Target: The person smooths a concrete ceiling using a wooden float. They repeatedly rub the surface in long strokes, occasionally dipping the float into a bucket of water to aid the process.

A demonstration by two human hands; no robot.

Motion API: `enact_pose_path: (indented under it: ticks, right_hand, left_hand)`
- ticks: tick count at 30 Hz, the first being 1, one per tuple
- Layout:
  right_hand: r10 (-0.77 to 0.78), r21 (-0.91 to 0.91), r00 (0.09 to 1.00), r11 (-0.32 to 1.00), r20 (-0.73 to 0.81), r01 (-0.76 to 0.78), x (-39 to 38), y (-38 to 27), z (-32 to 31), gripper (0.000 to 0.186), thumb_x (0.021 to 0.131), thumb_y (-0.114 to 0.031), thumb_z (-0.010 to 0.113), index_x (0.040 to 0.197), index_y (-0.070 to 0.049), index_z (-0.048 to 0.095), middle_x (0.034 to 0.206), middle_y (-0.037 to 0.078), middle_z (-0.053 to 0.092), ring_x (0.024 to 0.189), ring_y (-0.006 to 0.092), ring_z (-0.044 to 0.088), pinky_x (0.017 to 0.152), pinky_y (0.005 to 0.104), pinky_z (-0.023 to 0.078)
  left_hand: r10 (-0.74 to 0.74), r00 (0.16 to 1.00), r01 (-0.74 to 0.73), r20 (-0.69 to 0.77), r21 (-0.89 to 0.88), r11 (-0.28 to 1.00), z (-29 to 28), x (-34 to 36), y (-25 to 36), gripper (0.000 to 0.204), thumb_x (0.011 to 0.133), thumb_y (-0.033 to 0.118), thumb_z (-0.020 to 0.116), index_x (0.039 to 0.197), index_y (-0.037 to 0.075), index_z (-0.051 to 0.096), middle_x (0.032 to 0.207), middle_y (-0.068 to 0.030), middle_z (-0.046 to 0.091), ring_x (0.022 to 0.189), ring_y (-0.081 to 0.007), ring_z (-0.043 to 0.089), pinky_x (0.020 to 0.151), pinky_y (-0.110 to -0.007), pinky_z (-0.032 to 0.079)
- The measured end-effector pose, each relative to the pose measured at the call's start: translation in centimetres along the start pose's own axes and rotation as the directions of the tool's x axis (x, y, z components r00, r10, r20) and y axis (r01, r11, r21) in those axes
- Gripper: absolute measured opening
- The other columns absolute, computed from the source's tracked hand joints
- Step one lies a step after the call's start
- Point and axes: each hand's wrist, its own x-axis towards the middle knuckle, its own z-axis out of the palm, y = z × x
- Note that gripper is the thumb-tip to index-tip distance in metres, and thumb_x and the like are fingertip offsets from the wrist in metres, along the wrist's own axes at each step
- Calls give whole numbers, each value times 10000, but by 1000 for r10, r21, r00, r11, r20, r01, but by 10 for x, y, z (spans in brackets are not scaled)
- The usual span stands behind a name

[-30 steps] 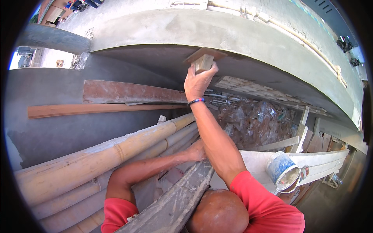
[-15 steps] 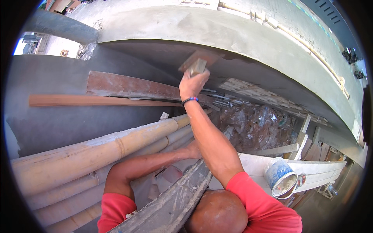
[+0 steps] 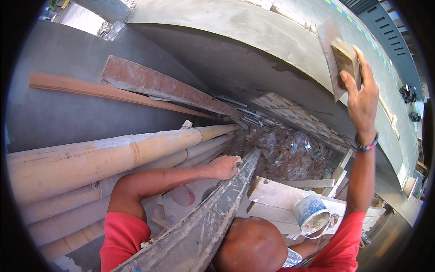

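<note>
My right hand (image 3: 364,102) is raised at the upper right, fingers and thumb wrapped round the block-shaped handle of a plastering float (image 3: 346,61). The float's thin flat plate, partly blurred, is tilted near the lower edge of the grey plastered beam (image 3: 253,38); whether it touches there I cannot tell. A damp dark patch (image 3: 283,67) shows on the beam's underside. My left hand (image 3: 225,167) is closed, its fingers curled over the edge of a long grey, mortar-smeared plank (image 3: 213,213) that slopes up from the lower edge.
Thick bamboo poles (image 3: 90,158) run along the left. Behind them, a reddish board (image 3: 149,86) and a narrow wooden strip (image 3: 81,89) lean by the grey wall (image 3: 54,50). A blue-and-white bucket (image 3: 309,211) stands on pale planks (image 3: 276,192). Crumpled plastic (image 3: 294,149) lies farther back.
My right hand has swung right with the float, from the beam's underside to its lower edge. My left hand stays at the plank, now in fuller view. The whole view has shifted somewhat.
</note>
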Motion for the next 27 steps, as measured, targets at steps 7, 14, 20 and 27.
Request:
enact_pose_path:
  ticks: [7, 14, 20, 27]
  right_hand:
    - [-338, -50, 882, 926, 328, 374, 53, -20, 43, 442, 836, -153, 599, 1241, -4, 502, 1139, 212, 592, 1038, 371, 549, 911, 438, 432]
    - [-395, -107, 879, 895, 267, 434, 67, -8, 92, 465, 819, -160, 597, 1246, -3, 501, 1115, 224, 600, 1009, 386, 568, 909, 440, 447]
    - [-105, -133, 989, 984, 102, 118, 104, 51, 57, 442, 815, -227, 607, 1204, -28, 539, 1006, 226, 643, 944, 391, 605, 815, 463, 461]
    - [-480, -10, 842, 868, 246, 497, 87, -42, 109, 454, 810, -187, 618, 1224, -25, 527, 1038, 234, 625, 974, 385, 598, 867, 449, 463]
  left_hand:
    - [19, 999, -20, -27, -41, 999, -8, 11, 4, 395, 861, 205, 581, 1191, -7, 532, 930, -209, 643, 910, -381, 623, 797, -458, 482]
    - [1, 1000, -1, 8, -43, 999, -4, -3, 0, 397, 867, 199, 566, 1203, -8, 526, 962, -217, 636, 931, -381, 617, 812, -458, 477]
    - [45, 999, -45, 18, -11, 999, 2, 1, -2, 395, 863, 197, 562, 1197, -11, 525, 983, -236, 631, 949, -395, 606, 841, -463, 463]
    - [32, 999, -31, 8, -20, 999, -19, 6, 17, 392, 889, 215, 561, 1223, 19, 506, 1042, -193, 620, 995, -377, 583, 858, -460, 457]
